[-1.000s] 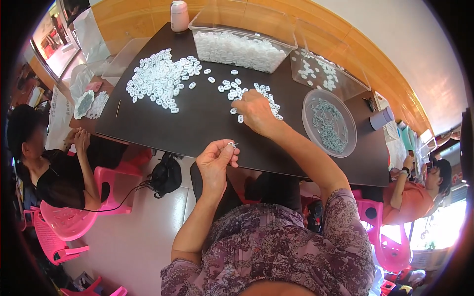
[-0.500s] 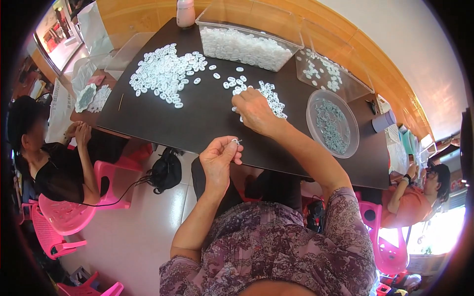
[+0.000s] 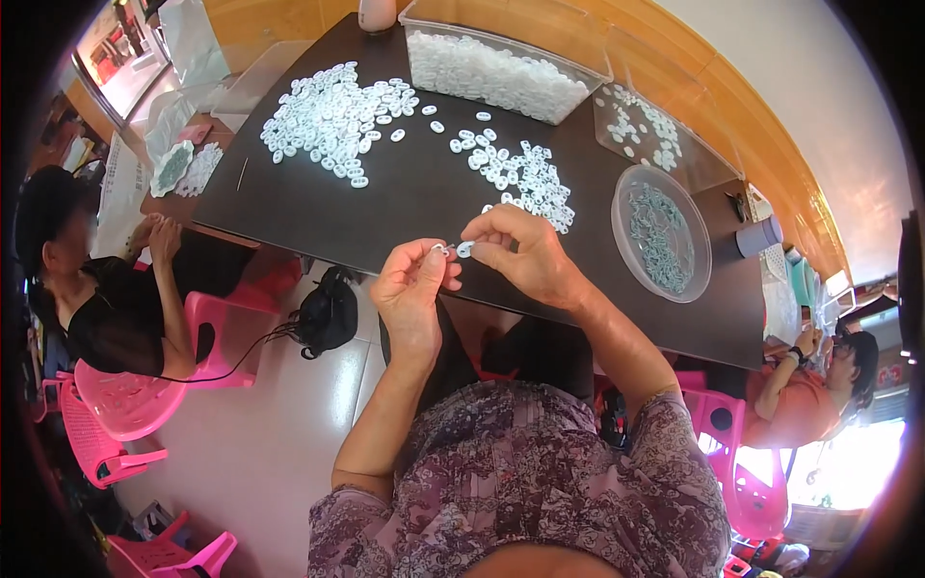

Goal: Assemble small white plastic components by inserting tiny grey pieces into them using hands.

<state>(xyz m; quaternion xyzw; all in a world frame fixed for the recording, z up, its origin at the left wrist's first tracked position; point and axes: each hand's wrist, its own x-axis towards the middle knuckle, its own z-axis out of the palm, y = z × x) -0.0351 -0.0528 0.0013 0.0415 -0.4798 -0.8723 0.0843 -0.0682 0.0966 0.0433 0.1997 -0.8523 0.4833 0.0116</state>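
Above the table's front edge, my left hand [image 3: 412, 294] is closed, pinching a small white plastic piece [image 3: 442, 249] with a thin metal bit sticking out of it. Close beside it my right hand [image 3: 528, 255] grips a flat white oval piece [image 3: 464, 249] between thumb and fingers. The two pieces are nearly touching; whether they meet is too small to tell. Just beyond my right hand lies a smaller pile of white two-holed oval pieces [image 3: 540, 188]. A larger pile of the same ovals [image 3: 323, 116] spreads over the left of the dark table [image 3: 299, 217].
A clear bin [image 3: 599, 79] of white pieces stands at the back, beside another clear bin [image 3: 715, 171] with scattered ones. To the right are a round tub [image 3: 703, 265] of small grey-green parts and a purple-lidded cup [image 3: 761, 237]. People sit left and right on pink chairs [image 3: 135, 395].
My right hand has come back from the smaller pile toward my left hand, now holding a white oval piece. My left hand has shifted slightly, still pinching its piece.
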